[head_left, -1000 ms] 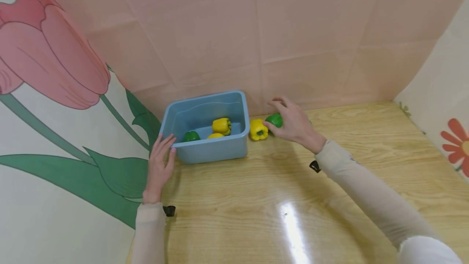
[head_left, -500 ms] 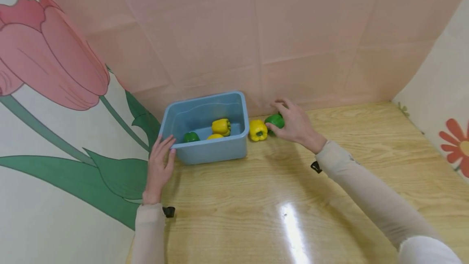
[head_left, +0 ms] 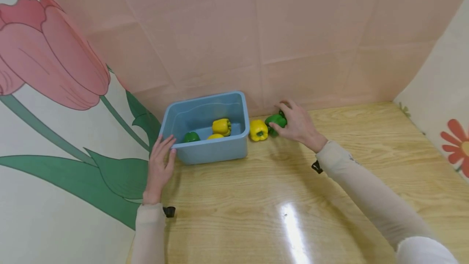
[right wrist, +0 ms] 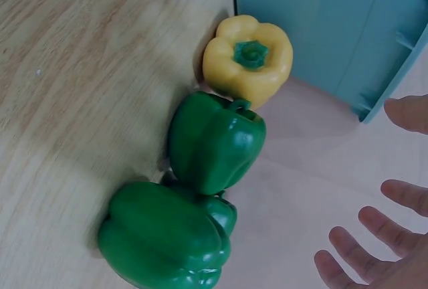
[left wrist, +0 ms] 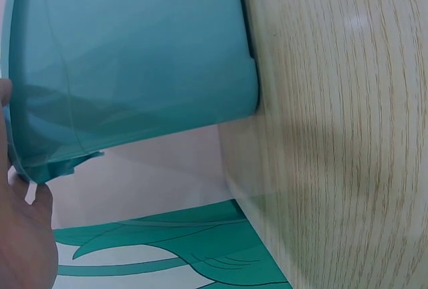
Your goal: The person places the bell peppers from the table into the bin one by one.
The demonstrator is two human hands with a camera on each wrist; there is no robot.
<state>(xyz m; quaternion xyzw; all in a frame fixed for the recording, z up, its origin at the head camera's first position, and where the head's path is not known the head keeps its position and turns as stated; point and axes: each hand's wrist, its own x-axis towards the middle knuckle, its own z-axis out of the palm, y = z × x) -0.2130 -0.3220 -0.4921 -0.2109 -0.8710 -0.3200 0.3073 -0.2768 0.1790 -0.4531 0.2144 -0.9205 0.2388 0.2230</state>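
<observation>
My left hand (head_left: pixel 159 169) holds the near left corner of a blue plastic bin (head_left: pixel 212 152), fingers over the rim and thumb at its front wall. My right hand (head_left: pixel 297 126) reaches over a green bell pepper (head_left: pixel 275 123), its fingers spread. In the right wrist view, a gap shows between these fingers (right wrist: pixel 384 235) and the peppers. A yellow bell pepper (right wrist: pixel 247 58) stands against the bin's right side, stem outward. The green pepper (right wrist: pixel 215 143) touches it; beyond lies a larger green pepper (right wrist: pixel 160 235), with part of another green one (right wrist: pixel 221 213) behind.
Inside the bin are a yellow pepper (head_left: pixel 221 126), another yellow one (head_left: pixel 215 136) and a green one (head_left: pixel 191 136), partly hidden by the front wall. A pink cloth-like backdrop (head_left: pixel 311 52) rises behind the wooden table (head_left: pixel 234 207). Flower-patterned walls (head_left: pixel 36 133) flank it.
My right hand has shifted slightly to the right, so more of the green pepper shows beside the thumb. The left hand and the bin stay in place.
</observation>
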